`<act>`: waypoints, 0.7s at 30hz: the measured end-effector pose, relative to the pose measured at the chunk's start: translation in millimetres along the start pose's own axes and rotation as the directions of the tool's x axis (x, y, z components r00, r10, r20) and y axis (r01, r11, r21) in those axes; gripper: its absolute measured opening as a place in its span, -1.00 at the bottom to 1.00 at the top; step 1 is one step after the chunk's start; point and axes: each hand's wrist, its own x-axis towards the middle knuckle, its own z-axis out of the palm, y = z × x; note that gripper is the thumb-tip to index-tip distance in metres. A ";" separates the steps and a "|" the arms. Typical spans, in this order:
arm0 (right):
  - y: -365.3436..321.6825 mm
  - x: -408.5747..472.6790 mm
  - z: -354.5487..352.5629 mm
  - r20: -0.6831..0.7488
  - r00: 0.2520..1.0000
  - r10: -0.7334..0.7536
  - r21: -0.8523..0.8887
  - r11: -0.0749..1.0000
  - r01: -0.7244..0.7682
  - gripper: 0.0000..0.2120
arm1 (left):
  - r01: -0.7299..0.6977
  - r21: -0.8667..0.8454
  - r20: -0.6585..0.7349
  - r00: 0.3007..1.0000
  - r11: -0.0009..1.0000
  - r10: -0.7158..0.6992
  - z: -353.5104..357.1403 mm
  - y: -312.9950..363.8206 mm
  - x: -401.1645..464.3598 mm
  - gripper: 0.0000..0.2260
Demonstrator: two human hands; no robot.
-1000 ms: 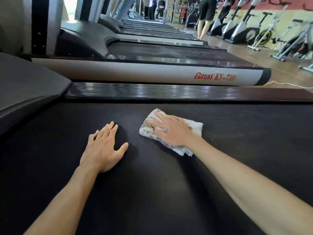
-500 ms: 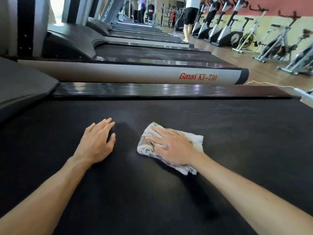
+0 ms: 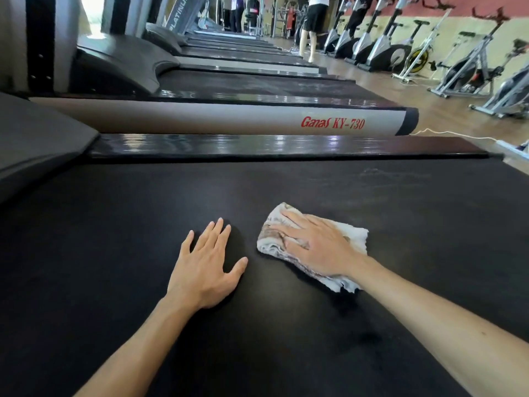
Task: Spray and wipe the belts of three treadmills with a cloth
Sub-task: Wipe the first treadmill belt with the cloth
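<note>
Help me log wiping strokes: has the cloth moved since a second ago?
Yes. The cloth has slid toward the person, away from the glossy side rail beyond it.

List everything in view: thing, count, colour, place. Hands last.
belt: one, black, fills the foreground under both hands.
cloth: one, white with brownish stains, on the belt, right of centre.
side rail: one, glossy dark, along the belt's far edge.
next treadmill: one, grey side with red "Ganas KY-730", just beyond.
further treadmills: several, dark, in a row receding behind.
exercise bikes: several, grey and black, along the right wall.
person: one, dark shorts, standing far back.
left hand: flat on the belt.
right hand: flat, pressing the cloth.
</note>
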 end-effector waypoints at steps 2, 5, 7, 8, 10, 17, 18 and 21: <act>18.8 14.3 -3.2 -0.020 0.996 0.086 -0.008 0.996 -0.087 -0.54 | 0.002 -0.001 -0.008 1.000 1.000 -0.002 1.5 0.3 0.0 -0.10; 13.3 48.3 -7.9 -0.050 0.984 0.169 -0.030 0.985 -0.171 -0.57 | 0.000 -0.001 -0.017 1.000 1.000 0.000 0.9 1.5 0.3 -0.10; -6.7 54.0 -7.2 -0.046 0.989 0.143 -0.026 0.989 -0.144 -0.56 | -0.007 0.008 -0.013 1.000 1.000 0.007 0.8 1.3 0.7 -0.10; -16.3 46.4 -5.5 -0.032 0.995 0.099 -0.028 0.995 -0.100 -0.55 | -0.010 0.009 -0.013 1.000 1.000 0.011 0.5 0.8 0.2 -0.10; -26.2 15.5 -1.7 0.005 1.000 0.009 -0.040 0.999 -0.009 -0.53 | -0.015 0.007 -0.010 1.000 1.000 0.015 0.3 0.1 0.2 -0.10; 28.2 -12.1 -9.8 -0.012 0.993 0.121 -0.018 0.992 -0.121 -0.55 | -0.004 0.010 -0.020 1.000 1.000 0.004 -0.8 2.2 1.9 -0.09; 26.4 -4.7 -7.6 -0.025 0.988 0.151 -0.028 0.988 -0.152 -0.54 | -0.002 0.010 -0.026 1.000 1.000 0.002 -0.5 2.6 2.1 -0.09; 1.2 -1.6 2.7 -0.023 0.992 0.125 -0.018 0.992 -0.125 -0.48 | -0.007 0.033 -0.025 1.000 0.999 0.008 -0.2 3.0 3.3 -0.08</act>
